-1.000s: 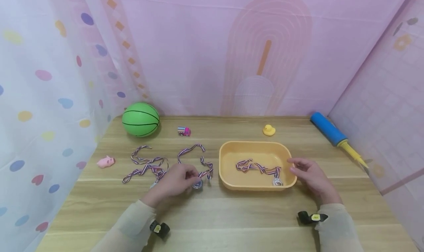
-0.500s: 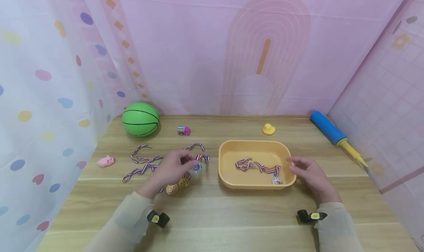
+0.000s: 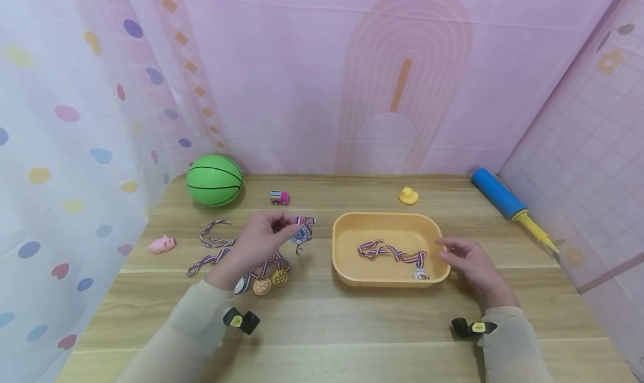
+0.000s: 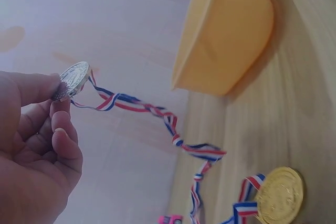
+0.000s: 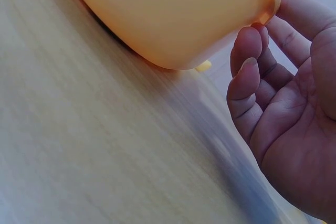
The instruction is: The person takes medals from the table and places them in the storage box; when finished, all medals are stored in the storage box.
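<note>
My left hand (image 3: 259,240) pinches a silver medal (image 3: 301,235) between thumb and fingers, lifted above the table. Its striped red, white and blue ribbon (image 4: 139,105) hangs down in the left wrist view. Below that hand lie a gold medal (image 3: 279,278), a bronze-coloured medal (image 3: 261,286) and another silver medal (image 3: 241,284), their ribbons partly hidden by the arm. My right hand (image 3: 475,268) holds the right rim of an orange plastic basin (image 3: 387,282). Inside the basin lies a silver medal (image 3: 421,273) with its ribbon (image 3: 389,253) stretched across the bottom.
Along the back stand a green ball (image 3: 214,180), a small toy truck (image 3: 279,197) and a yellow rubber duck (image 3: 408,195). A pink toy pig (image 3: 162,244) lies at left. A blue and yellow pump (image 3: 513,207) lies at the right edge. Curtains bound the wooden table.
My left hand has lifted the silver medal off the table and moved it away from me, its ribbon rising with it. My right hand stays at the basin.
</note>
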A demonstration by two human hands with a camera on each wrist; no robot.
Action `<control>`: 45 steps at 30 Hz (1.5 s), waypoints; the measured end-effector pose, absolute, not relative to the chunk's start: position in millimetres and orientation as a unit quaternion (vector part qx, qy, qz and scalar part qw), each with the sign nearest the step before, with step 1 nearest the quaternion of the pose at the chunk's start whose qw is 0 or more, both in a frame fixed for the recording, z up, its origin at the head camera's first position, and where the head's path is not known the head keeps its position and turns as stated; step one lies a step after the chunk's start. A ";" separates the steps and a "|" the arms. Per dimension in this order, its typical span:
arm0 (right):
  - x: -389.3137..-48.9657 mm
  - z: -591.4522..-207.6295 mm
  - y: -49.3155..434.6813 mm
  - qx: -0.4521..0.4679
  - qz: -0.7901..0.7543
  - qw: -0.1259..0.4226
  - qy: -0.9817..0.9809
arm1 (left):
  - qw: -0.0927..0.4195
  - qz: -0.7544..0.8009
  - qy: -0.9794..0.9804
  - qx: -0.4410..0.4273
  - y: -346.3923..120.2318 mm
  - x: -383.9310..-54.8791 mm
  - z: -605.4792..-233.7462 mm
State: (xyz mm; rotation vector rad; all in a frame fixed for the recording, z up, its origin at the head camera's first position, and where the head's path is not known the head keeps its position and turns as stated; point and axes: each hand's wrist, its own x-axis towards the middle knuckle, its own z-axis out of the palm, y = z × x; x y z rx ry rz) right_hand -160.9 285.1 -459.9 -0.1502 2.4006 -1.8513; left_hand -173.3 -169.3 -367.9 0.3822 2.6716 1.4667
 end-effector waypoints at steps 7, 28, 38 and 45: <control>-162.1 -461.8 287.3 -0.041 -0.611 0.049 0.789 | 0.012 0.494 0.860 0.124 -156.7 -178.5 -357.0; -159.7 -459.1 286.1 -0.041 -0.628 0.054 0.775 | 0.044 0.629 0.762 0.148 -81.1 -187.3 -339.9; -160.2 -459.1 284.3 -0.038 -0.619 0.061 0.782 | 0.097 0.631 0.762 0.106 -48.6 -192.7 -363.0; -162.4 -459.6 285.2 -0.032 -0.625 0.063 0.777 | 0.087 0.621 0.773 0.096 -42.9 -195.5 -371.0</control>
